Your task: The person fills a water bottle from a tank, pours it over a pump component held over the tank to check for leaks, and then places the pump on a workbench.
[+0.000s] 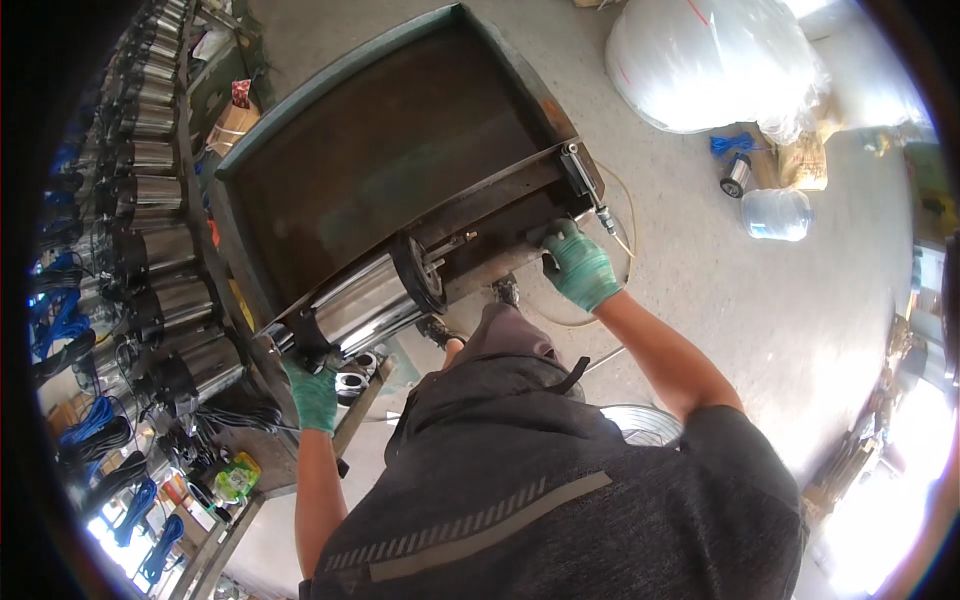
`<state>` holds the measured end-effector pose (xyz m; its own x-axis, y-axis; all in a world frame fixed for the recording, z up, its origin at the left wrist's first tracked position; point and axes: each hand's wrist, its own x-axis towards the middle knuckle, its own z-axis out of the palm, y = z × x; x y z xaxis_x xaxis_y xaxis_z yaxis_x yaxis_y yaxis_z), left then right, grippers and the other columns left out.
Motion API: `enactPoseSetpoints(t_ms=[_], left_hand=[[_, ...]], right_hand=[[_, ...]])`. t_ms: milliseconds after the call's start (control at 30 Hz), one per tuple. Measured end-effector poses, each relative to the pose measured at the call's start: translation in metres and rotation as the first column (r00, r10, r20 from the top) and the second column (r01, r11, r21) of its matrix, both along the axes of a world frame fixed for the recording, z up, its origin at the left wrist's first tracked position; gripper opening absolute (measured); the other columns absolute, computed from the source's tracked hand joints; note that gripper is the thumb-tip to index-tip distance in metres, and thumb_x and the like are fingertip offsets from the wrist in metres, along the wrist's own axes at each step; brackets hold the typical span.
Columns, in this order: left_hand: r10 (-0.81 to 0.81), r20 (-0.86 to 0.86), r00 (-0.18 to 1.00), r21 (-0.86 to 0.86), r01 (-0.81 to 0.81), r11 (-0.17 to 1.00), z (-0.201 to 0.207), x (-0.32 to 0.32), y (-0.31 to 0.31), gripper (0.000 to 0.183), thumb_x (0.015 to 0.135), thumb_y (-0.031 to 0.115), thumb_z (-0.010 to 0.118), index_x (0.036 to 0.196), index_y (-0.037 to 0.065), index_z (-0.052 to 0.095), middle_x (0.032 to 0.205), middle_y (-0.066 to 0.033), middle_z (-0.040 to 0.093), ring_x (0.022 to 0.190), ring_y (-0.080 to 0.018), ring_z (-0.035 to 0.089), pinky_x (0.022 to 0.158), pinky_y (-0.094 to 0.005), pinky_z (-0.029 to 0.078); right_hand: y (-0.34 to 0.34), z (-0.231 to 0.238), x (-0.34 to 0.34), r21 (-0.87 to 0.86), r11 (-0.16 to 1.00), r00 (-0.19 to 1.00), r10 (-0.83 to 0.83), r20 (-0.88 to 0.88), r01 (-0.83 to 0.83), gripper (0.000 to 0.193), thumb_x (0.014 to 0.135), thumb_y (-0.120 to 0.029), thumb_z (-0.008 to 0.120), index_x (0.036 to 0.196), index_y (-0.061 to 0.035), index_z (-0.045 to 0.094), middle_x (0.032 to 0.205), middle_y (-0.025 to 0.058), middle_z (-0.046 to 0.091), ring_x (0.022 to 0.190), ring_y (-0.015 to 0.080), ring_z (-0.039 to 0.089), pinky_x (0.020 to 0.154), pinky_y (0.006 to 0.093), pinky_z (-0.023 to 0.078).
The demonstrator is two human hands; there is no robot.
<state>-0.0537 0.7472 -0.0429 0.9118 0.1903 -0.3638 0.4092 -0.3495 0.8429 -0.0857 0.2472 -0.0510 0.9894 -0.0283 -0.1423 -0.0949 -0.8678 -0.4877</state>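
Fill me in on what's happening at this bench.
A person in green gloves is working at a large, dark metal tray. A shiny cylinder with a black ring near its right end lies along the tray's near side. The left hand is at the cylinder's left end; the right hand is at the tray's near edge, its grip unclear. More metal cylinders stand in rows to the left.

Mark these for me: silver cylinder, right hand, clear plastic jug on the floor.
Silver cylinder (364, 300): head view, on the middle of its shiny barrel.
Right hand (582, 266): head view, on the middle of its back.
Clear plastic jug (777, 215): head view, on its side wall.
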Motion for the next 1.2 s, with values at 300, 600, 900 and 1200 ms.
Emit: enactPoseSetpoints(t_ms=[300,600,900,1200], left_hand=[[-0.059,0.023,0.998,0.05,0.058,0.997,-0.002,0.003,0.002,0.081,0.077,0.015,0.09,0.139,0.001,0.039,0.12,-0.0054,0.053,0.107,-0.0183,0.05,0.098,-0.0304,0.043],[-0.071,0.071,0.995,0.027,0.069,0.997,-0.005,0.003,0.004,0.083,0.078,0.01,0.089,0.141,0.002,0.036,0.12,-0.0053,0.053,0.107,-0.0182,0.05,0.099,-0.0302,0.043],[-0.001,0.026,1.0,-0.07,0.003,0.998,0.019,0.008,-0.025,0.072,0.078,0.007,0.087,0.132,0.004,0.039,0.116,-0.0051,0.052,0.103,-0.0165,0.05,0.094,-0.0275,0.045],[-0.066,0.118,0.991,0.05,0.06,0.997,-0.009,0.003,0.002,0.065,0.079,0.008,0.087,0.127,0.005,0.043,0.112,-0.0031,0.052,0.101,-0.0163,0.05,0.093,-0.0293,0.045]], right_hand=[[-0.026,-0.031,0.027,-0.12,0.943,0.948,0.3,-0.107,-0.312,0.033,0.087,-0.016,0.068,0.118,-0.0101,0.062,0.114,0.0144,0.062,0.09,0.0364,0.069,0.075,0.0445,0.057],[-0.014,0.007,0.001,-0.018,0.991,0.99,0.135,0.033,-0.135,0.031,0.091,-0.018,0.064,0.122,-0.0115,0.064,0.127,0.0166,0.062,0.093,0.0343,0.07,0.082,0.0435,0.057],[-0.041,-0.093,-0.034,0.257,0.754,0.796,-0.585,-0.158,0.605,0.035,0.093,-0.028,0.064,0.124,-0.0109,0.062,0.089,0.022,0.071,0.084,0.043,0.068,0.076,0.0523,0.053],[-0.025,-0.052,-0.049,0.138,0.909,0.917,-0.399,0.013,0.393,0.017,0.089,-0.02,0.069,0.092,-0.0063,0.058,0.082,0.0199,0.068,0.076,0.0433,0.066,0.064,0.0486,0.051]])
